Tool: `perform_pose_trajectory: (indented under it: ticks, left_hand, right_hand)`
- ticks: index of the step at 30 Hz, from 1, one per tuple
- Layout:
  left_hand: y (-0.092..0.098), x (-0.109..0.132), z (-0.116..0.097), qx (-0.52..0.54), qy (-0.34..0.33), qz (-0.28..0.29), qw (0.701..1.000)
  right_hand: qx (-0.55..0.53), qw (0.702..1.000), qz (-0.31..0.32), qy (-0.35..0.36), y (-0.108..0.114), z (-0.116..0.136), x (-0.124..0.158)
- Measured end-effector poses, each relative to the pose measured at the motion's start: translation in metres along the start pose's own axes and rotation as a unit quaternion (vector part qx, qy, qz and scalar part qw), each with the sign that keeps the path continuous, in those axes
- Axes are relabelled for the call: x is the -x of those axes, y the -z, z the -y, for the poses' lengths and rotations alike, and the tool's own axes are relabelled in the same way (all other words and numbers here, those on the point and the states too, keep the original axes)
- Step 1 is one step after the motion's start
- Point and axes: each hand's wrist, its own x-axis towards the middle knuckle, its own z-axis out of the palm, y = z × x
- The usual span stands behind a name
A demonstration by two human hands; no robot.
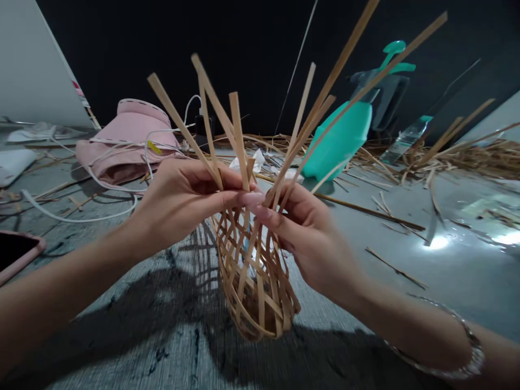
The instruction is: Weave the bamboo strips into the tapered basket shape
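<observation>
A woven basket (260, 292) of thin brown strips, with an open lattice body, hangs between my hands in the middle of the view. Its loose strip ends fan upward past my fingers. My left hand (190, 189) pinches strips at the left side of the upper edge, thumb in front. On the other side my right hand (304, 230) grips more strips between thumb and fingers. The two thumb tips meet at the front of the weave. Fingers partly hide the upper edge.
Behind lie a pink visor hat (130, 135), white cable (81, 219), green spray bottle (341, 135) and clear plastic bottle (406, 141). Loose strips (467, 154) are heaped at the back right. A pink-edged phone (20, 254) lies at the left edge on the grey surface.
</observation>
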Motion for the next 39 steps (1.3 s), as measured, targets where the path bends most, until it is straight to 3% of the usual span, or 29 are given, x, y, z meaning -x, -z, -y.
perform_pose_trajectory:
  ticks: [9,19,27,34,39]
  left_hand:
    - [-0.006,0.0,0.0,0.045,0.039,-0.055,0.997]
    - [0.002,-0.001,0.002,0.077,0.021,0.008,0.997]
    - [-0.005,0.001,0.006,0.123,0.058,-0.044,0.99]
    - [-0.008,0.003,-0.005,0.047,0.053,-0.074,0.995]
    - [-0.008,0.001,-0.007,0.038,0.08,-0.057,0.995]
  right_hand:
    - [0.025,0.999,-0.017,0.016,0.001,-0.002,-0.001]
    - [-0.052,0.996,0.017,0.064,0.0,-0.006,-0.003]
    - [-0.08,0.994,-0.003,0.076,-0.002,-0.009,-0.002]
    - [-0.035,0.997,0.017,0.069,0.0,-0.003,-0.004]
    - [-0.014,0.995,0.029,0.099,0.0,-0.001,-0.005]
